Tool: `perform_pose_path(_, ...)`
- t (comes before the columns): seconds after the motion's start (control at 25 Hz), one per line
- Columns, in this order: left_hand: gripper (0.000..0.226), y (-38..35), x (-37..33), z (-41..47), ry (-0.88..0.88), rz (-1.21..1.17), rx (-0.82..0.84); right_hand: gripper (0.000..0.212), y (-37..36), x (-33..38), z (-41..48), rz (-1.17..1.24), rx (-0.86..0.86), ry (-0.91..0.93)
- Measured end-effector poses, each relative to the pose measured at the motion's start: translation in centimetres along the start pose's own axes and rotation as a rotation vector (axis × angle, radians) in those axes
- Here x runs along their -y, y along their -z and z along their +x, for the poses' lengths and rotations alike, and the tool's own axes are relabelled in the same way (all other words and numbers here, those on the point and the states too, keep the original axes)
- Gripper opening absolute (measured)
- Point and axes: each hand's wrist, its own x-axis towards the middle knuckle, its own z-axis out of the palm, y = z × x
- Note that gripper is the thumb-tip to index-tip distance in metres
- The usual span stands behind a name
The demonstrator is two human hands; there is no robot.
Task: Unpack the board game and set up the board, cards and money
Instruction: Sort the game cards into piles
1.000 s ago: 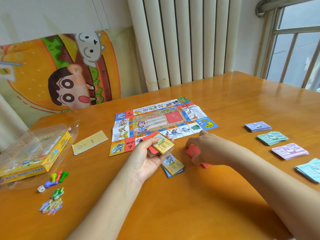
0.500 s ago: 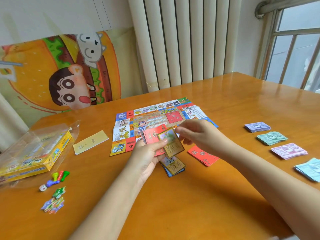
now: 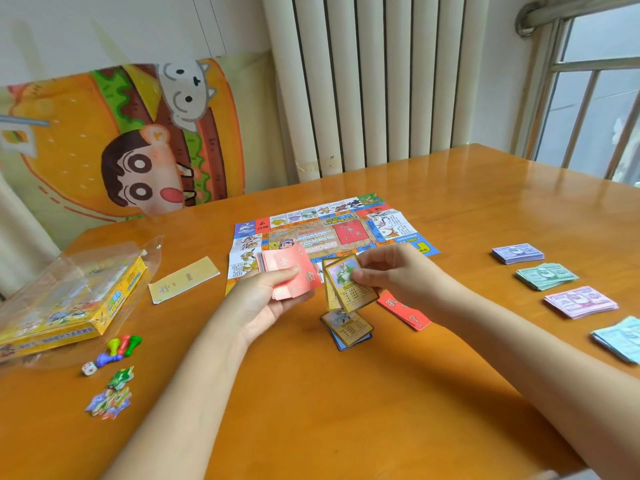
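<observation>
Left hand (image 3: 266, 299): fingers curled under the red card stack (image 3: 287, 278), thumb pressed on top, held above the tabletop (image 3: 311, 410) at the near edge of the board (image 3: 332, 233)
Right hand (image 3: 398, 275): thumb and fingertips pinch the gold-framed card (image 3: 349, 285) by its right edge; a second card seems to sit behind it
Where the cards go: a gold-framed pile (image 3: 346, 329) lies just below the held card, a red pile (image 3: 405, 311) just beside it, under the right wrist
Money: four stacks (image 3: 545, 276) in a row, well apart on the right side
Handling: the cards look thin, light and glossy, likely to slide off one another; best pinched at an edge, with the stack squeezed top and bottom so it does not fan
Pointing: the gold-framed card faces up, tilted, picture end away and text end nearer; its long axis runs from far left to near right
Red card stack axis: roughly left to right, slightly skewed
</observation>
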Motion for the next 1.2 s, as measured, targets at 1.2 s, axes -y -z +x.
perform_pose_path(1.2, 0.024, -0.1, 0.5, 0.2, 0.017, -0.070, -0.134, 0.013, -2.5, -0.8, -1.2, -0.604, -0.021, -0.010)
